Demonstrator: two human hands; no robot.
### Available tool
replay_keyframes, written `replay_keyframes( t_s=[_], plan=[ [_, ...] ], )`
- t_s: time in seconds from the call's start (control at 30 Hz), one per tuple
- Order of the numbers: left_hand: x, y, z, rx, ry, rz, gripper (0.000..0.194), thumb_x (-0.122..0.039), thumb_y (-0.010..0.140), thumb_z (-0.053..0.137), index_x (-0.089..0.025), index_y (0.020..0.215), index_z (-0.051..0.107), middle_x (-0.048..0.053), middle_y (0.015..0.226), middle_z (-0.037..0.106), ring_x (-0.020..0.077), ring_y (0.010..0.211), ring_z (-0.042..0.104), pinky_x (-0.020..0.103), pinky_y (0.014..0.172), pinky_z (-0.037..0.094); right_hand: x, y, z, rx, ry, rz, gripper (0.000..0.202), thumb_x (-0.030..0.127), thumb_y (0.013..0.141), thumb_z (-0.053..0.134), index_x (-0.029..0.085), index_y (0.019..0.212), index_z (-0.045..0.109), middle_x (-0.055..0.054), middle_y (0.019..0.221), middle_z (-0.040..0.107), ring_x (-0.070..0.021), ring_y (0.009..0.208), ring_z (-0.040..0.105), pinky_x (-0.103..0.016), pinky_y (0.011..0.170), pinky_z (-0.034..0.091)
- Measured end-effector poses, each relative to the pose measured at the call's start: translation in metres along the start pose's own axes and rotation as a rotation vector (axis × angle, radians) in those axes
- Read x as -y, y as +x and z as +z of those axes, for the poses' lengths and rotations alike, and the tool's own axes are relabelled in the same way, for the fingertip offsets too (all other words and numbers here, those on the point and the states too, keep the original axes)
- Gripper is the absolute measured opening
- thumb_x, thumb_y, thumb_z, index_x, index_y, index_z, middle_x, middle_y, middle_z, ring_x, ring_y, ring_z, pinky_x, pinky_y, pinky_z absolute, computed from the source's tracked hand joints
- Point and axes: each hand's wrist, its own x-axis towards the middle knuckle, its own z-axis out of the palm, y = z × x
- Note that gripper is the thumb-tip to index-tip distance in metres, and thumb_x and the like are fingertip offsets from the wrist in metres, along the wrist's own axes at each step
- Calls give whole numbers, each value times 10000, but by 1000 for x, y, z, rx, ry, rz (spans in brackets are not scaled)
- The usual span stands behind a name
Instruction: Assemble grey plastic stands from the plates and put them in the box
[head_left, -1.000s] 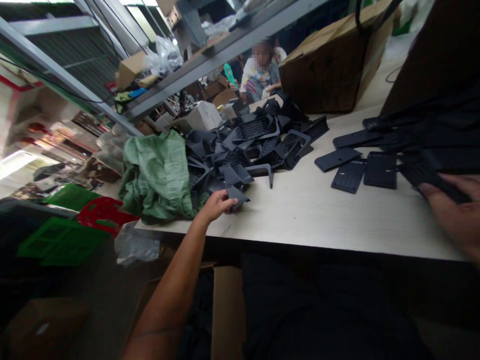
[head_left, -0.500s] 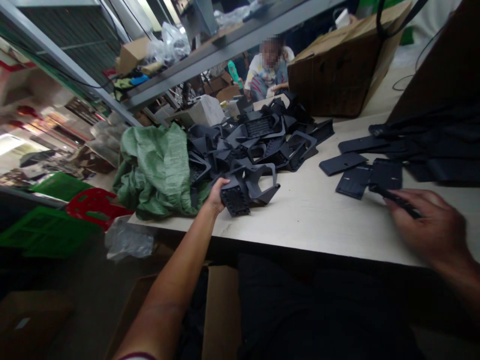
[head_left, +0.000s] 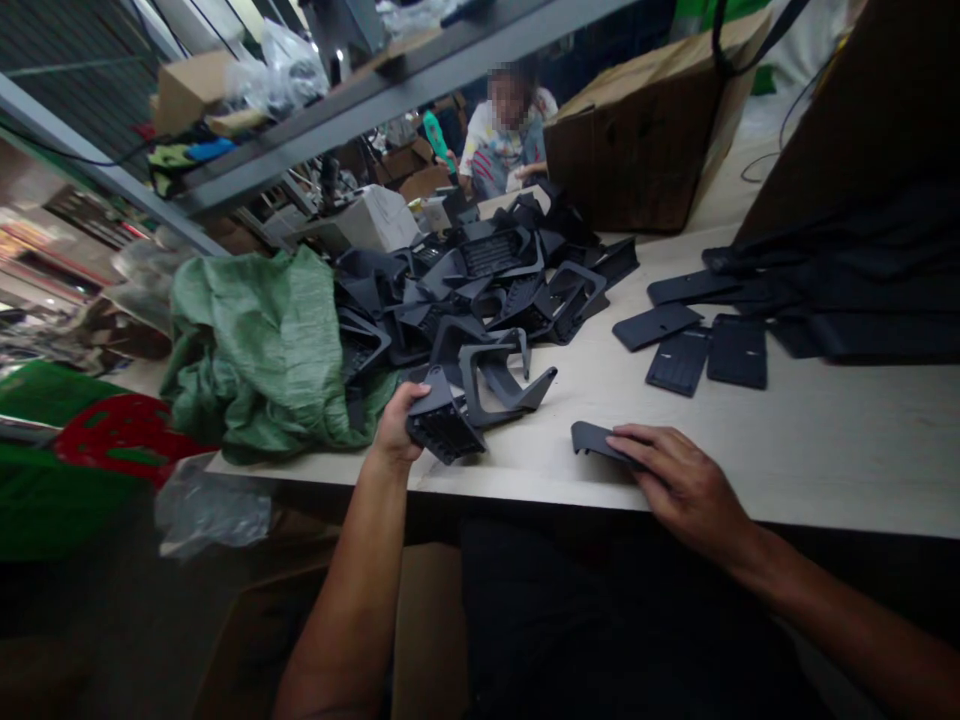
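My left hand (head_left: 399, 425) grips a dark grey plastic frame part (head_left: 448, 428) by its left end, near the table's front edge. The part has a ribbed block and an open loop, and it is tilted. In my right hand (head_left: 686, 485) is a flat dark plastic cover plate (head_left: 598, 440), pinched between thumb and fingers just above the table (head_left: 810, 450). The two held parts are apart. Behind my left hand lies a heap of similar frame parts (head_left: 495, 255). Several loose cover plates (head_left: 679, 360) lie on the table beyond my right hand.
A green woven sack (head_left: 259, 340) lies left of the heap. At the back stand a large cardboard box (head_left: 630, 150) and a metal shelf (head_left: 405, 100). A person (head_left: 504, 140) sits beyond the table. Below the edge is an open carton (head_left: 431, 630).
My right hand has moved left with the cover plate, from beside the loose plates towards my left hand. The frame part in my left hand has tilted and come closer to the table edge.
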Motion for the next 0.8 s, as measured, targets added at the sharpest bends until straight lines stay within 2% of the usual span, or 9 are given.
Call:
replay_keyframes(
  t_s=[0.07, 0.17, 0.27, 0.37, 0.47, 0.53, 0.6, 0.7, 0.8],
  plan=[
    [-2, -14, -5, 35, -12, 10, 130, -304, 711, 643, -192, 673, 590, 8, 528, 581, 171, 464, 580, 276, 484, 489, 5, 9, 10, 47, 25, -19, 500, 39, 963, 552, 252, 1385, 714, -107, 1350, 737, -274, 1212, 708, -482, 1019, 623],
    [-2, -32, -11, 154, -74, 41, 226, -338, 732, 622, -220, 602, 479, -14, 515, 466, 130, 428, 471, 259, 442, 440, 8, 29, 23, 91, 46, -29, 498, 44, 964, 539, 243, 1382, 723, -103, 1371, 738, -275, 1219, 704, -492, 1041, 615],
    [6, -44, -14, 198, -129, 43, 247, -335, 742, 626, -221, 601, 458, -27, 535, 417, 119, 437, 435, 260, 454, 449, 2, 55, 41, 124, 63, -9, 504, 49, 953, 537, 234, 1377, 737, -104, 1381, 746, -284, 1238, 705, -508, 1072, 603],
    [20, -44, -11, 133, -142, -11, 205, -326, 732, 634, -209, 612, 516, -10, 542, 470, 126, 450, 461, 254, 449, 432, -10, 80, 60, 114, 76, 79, 491, 68, 952, 544, 225, 1363, 760, -115, 1386, 754, -291, 1275, 706, -509, 1120, 578],
    [32, -38, -7, -51, -159, -4, 144, -294, 740, 634, -176, 659, 620, 29, 573, 613, 147, 488, 564, 258, 501, 491, -20, 92, 68, 58, 121, 160, 468, 99, 972, 531, 230, 1353, 769, -102, 1371, 770, -274, 1289, 715, -493, 1163, 550],
    [38, -35, -5, -149, -176, 24, 134, -279, 751, 651, -152, 727, 688, 47, 634, 710, 169, 547, 652, 270, 575, 552, -24, 90, 62, 23, 153, 179, 451, 128, 987, 534, 249, 1357, 763, -85, 1358, 779, -267, 1284, 722, -503, 1166, 547],
    [43, -35, -3, -180, -197, 48, 143, -281, 757, 681, -147, 783, 723, 47, 686, 761, 197, 609, 717, 290, 639, 593, -25, 82, 47, 16, 133, 171, 444, 147, 1002, 537, 260, 1374, 751, -81, 1365, 776, -270, 1292, 718, -521, 1166, 543],
    [50, -39, 6, -159, -223, 56, 148, -291, 756, 711, -154, 809, 727, 43, 696, 774, 253, 716, 781, 332, 716, 631, -27, 63, 21, 50, -18, 147, 471, 136, 1005, 524, 249, 1415, 726, -105, 1419, 742, -294, 1320, 693, -550, 1161, 536],
    [57, -42, 21, -79, -258, -11, 152, -296, 766, 705, -156, 824, 720, 51, 713, 781, 294, 820, 807, 368, 778, 650, -33, 45, 7, 108, -208, 170, 503, 112, 990, 516, 214, 1446, 702, -142, 1481, 694, -337, 1352, 654, -590, 1153, 532]
  ],
)
